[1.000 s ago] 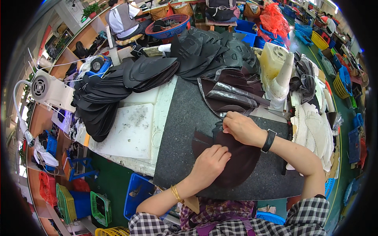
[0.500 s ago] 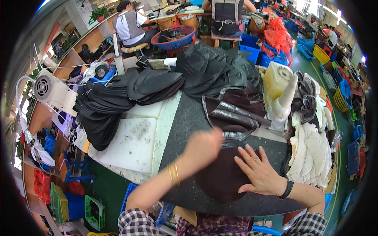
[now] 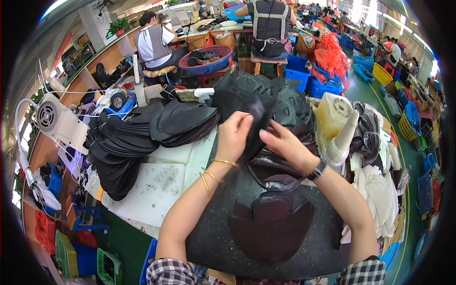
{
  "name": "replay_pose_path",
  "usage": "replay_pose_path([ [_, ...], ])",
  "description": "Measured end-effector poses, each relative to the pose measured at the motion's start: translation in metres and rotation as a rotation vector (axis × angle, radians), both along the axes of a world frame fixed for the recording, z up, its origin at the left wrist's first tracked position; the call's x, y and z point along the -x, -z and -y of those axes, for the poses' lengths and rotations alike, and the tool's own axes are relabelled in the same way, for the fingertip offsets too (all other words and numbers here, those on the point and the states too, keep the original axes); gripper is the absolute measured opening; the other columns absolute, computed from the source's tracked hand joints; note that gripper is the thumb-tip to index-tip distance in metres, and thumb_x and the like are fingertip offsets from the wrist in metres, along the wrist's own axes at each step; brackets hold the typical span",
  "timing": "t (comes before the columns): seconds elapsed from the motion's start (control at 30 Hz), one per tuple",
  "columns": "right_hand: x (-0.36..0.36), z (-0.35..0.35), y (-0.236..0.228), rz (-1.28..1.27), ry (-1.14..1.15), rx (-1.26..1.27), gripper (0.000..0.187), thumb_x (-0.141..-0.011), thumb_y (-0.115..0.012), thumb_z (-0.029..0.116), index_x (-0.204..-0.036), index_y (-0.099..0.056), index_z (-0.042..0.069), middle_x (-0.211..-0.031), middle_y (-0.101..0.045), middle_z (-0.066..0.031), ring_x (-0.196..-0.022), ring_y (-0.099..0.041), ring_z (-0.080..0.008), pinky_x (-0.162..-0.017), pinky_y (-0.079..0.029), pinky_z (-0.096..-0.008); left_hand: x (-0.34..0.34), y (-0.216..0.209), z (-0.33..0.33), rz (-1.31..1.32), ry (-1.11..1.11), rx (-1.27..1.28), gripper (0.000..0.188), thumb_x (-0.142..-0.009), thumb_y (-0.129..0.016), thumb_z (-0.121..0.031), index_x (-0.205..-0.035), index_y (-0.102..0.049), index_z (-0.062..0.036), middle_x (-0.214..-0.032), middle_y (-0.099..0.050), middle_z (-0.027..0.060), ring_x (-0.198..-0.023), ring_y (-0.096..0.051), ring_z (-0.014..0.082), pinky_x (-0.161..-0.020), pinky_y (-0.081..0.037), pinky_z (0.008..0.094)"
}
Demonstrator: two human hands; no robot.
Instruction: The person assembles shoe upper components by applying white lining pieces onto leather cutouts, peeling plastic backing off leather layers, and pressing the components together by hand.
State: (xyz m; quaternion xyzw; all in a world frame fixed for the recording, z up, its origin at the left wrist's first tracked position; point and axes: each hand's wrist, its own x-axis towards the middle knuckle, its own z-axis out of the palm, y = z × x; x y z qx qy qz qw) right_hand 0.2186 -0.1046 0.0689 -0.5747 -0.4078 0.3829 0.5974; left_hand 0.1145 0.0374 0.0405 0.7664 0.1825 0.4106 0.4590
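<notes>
Above the far part of the dark work board, my left hand (image 3: 233,137) pinches a thin black cut piece (image 3: 259,111) raised on edge. My right hand (image 3: 290,149) is closed at the same piece's right side, thumb toward me, some fingers hidden. Directly behind it lies a heap of black cut pieces with cut-out slots (image 3: 289,107). A dark maroon cut piece (image 3: 271,232), rounded at the near side and notched at the far side, lies flat on the board (image 3: 209,237). Shiny-edged maroon pieces (image 3: 273,171) are stacked beyond it, partly under my right forearm.
At left, fanned black pieces (image 3: 118,156) lie beside a white slab (image 3: 159,190). A yellowish translucent container (image 3: 327,116) and a white cone (image 3: 343,142) stand at right, near white cut pieces (image 3: 375,194). Two people sit ahead, near a red-and-blue basket (image 3: 206,61).
Both hands have moved away from the maroon piece toward the black heap and now hold a black piece. The maroon piece lies uncovered on the board. The view has shifted slightly.
</notes>
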Motion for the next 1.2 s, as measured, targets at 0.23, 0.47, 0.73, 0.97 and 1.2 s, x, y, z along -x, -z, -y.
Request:
replay_pose_path([
  [0.23, -0.024, -0.020, 0.011, -0.261, 0.173, 0.052, 0.022, -0.088, -0.063, 0.009, -0.102, -0.058, -0.007, -0.097, -0.067, -0.0144, -0.089, -0.067, -0.0210, -0.075, -0.056, -0.0343, 0.109, -0.091, -0.003, 0.366, -0.137, 0.000, 0.014, -0.099, -0.051, -0.014, -0.090, -0.058, -0.0056, -0.085, -0.055, -0.0024, -0.076, -0.049, 0.0036, -0.070, -0.042, 0.0202],
  [0.47, -0.025, 0.006, 0.014, 1.047, 0.547, -0.335, 0.037, -0.080, -0.071, 0.024, -0.095, -0.055, -0.005, -0.084, -0.061, -0.0207, -0.080, -0.060, -0.0384, -0.077, -0.049, -0.0413, 0.142, -0.007, 0.125, 0.131, 0.143, 0.722, 0.008, -0.096, -0.053, -0.009, -0.101, -0.054, -0.0024, -0.085, -0.046, -0.0052, -0.080, -0.039, 0.0021, -0.074, -0.034, 0.0171],
  [0.73, -0.014, 0.239, 0.000, 1.219, 0.255, 0.412, 0.012, -0.079, -0.067, 0.012, -0.086, -0.062, 0.003, -0.080, -0.061, -0.0133, -0.075, -0.062, -0.0305, -0.067, -0.049, -0.0405, 0.178, 0.023, 0.191, -0.489, 0.437, -0.709, 0.031, -0.087, -0.065, -0.012, -0.115, -0.057, -0.0029, -0.122, -0.055, 0.0140, -0.111, -0.054, 0.0248, -0.098, -0.040, 0.0398],
  [0.97, -0.069, 0.300, 0.000, 1.506, 0.524, 0.689, 0.019, -0.070, -0.070, 0.017, -0.083, -0.062, 0.006, -0.086, -0.060, -0.0087, -0.091, -0.057, -0.0279, -0.076, -0.045, -0.0417, 0.163, 0.018, 0.218, -0.404, 0.349, -0.606, 0.032, -0.080, -0.070, -0.019, -0.108, -0.061, -0.0060, -0.122, -0.057, 0.0100, -0.126, -0.045, 0.0336, -0.104, -0.032, 0.0548],
  [1.2, 0.027, 0.247, -0.028, 1.133, -0.165, 0.292, 0.024, -0.081, -0.067, 0.024, -0.096, -0.059, 0.008, -0.081, -0.063, -0.0126, -0.080, -0.062, -0.0340, -0.068, -0.050, -0.0432, 0.133, -0.020, 0.228, -0.326, 0.364, -0.072, 0.028, -0.084, -0.067, -0.010, -0.111, -0.061, -0.0032, -0.107, -0.063, 0.0130, -0.101, -0.061, 0.0306, -0.086, -0.048, 0.0383],
])
